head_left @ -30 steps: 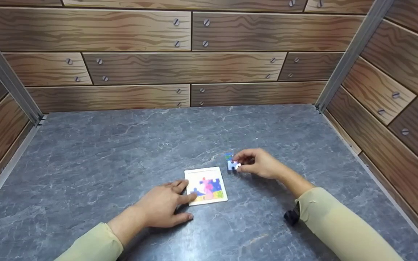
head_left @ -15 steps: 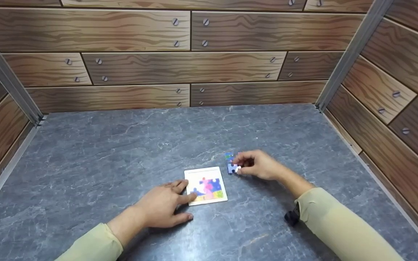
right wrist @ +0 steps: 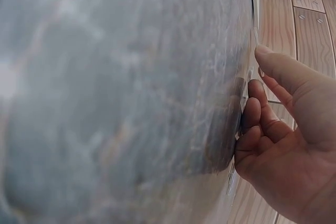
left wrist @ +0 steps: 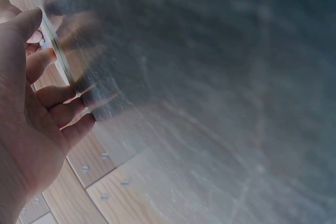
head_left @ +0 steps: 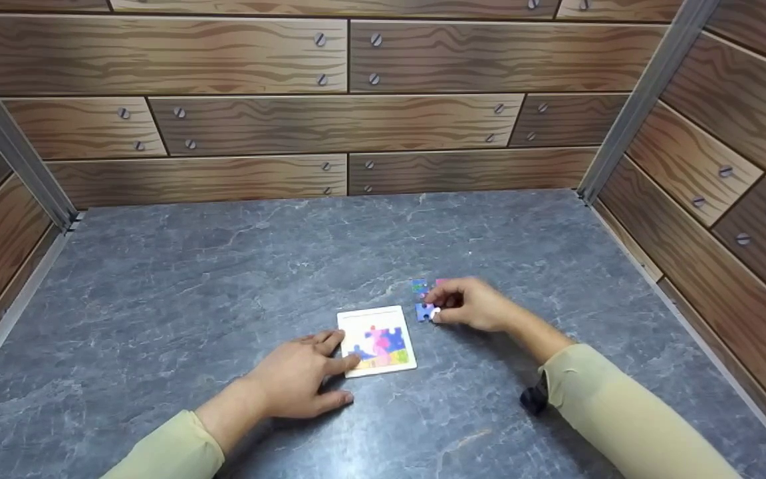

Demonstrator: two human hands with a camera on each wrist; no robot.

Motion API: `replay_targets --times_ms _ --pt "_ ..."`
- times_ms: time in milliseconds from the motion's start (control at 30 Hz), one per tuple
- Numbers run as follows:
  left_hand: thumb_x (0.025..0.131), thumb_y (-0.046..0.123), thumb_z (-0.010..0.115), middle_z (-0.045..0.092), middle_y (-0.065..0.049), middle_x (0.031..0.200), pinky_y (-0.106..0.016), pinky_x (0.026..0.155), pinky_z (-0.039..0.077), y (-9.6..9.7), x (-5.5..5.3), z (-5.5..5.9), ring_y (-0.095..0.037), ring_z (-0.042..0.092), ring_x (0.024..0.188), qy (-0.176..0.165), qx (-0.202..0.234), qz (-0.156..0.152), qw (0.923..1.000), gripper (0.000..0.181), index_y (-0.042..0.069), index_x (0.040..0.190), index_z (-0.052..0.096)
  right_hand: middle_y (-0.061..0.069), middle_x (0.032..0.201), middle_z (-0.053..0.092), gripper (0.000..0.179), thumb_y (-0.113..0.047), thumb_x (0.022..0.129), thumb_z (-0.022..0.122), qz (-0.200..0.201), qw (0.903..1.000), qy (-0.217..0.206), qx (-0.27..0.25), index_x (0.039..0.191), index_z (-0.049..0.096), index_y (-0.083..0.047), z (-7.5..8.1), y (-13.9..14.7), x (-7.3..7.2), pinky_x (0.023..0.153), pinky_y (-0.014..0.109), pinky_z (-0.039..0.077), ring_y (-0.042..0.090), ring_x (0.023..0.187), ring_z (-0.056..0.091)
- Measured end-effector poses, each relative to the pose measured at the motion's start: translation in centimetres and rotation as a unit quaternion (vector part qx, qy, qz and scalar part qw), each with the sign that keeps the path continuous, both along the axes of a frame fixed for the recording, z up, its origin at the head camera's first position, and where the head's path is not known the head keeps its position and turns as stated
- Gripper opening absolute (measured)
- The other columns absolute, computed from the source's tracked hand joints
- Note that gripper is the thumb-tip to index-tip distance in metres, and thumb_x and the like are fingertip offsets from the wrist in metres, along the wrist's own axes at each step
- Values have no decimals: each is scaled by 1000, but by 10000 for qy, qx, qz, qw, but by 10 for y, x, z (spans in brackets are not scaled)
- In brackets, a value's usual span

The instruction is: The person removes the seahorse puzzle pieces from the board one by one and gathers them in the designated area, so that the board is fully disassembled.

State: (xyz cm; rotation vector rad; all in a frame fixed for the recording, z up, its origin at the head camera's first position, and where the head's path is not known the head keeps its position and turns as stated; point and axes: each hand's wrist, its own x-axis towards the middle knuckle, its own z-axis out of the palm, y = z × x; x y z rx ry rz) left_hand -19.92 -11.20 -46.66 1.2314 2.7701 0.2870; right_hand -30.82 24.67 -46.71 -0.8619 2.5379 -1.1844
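A small white-bordered puzzle board (head_left: 373,319) lies on the table, its lower part filled with pink, blue and yellow pieces. My left hand (head_left: 300,376) rests at its left side with fingers spread, and one fingertip lies over the lower left corner. To the right of the board, my right hand (head_left: 479,306) pinches a blue puzzle piece (head_left: 423,311) between thumb and fingers, close to the tabletop. Just beyond it lie a blue-green piece (head_left: 419,286) and a pink piece (head_left: 441,283), the latter partly hidden by the hand. The right wrist view hides the piece almost wholly.
The grey marbled table (head_left: 223,259) spreads around the board on all sides. Wood-patterned walls (head_left: 250,126) with metal corner posts (head_left: 649,100) stand at the back and both sides. A black device (head_left: 534,399) sits at the right cuff.
The right hand has drawn the blue puzzle piece slightly toward me, away from the blue-green one, and more of the pink piece shows. The left hand and board stay put.
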Motion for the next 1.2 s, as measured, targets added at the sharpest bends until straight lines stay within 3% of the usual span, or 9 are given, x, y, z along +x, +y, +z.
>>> replay_targets --times_ms 700,1200 --pt "105 56 58 46 -31 158 -55 115 45 1 -1 0 -44 53 141 -87 -26 18 10000 61 20 155 58 5 97 73 27 -9 89 85 -73 9995 -24 321 113 78 -1 -4 2 -4 77 24 49 12 86 59" --pt "105 55 58 48 -31 156 -53 115 45 0 0 -1 -44 53 141 87 -9 11 10000 61 20 154 59 8 99 74 26 -8 88 85 -26 9997 38 239 111 78 1 -5 1 -4 77 23 48 10 86 58"
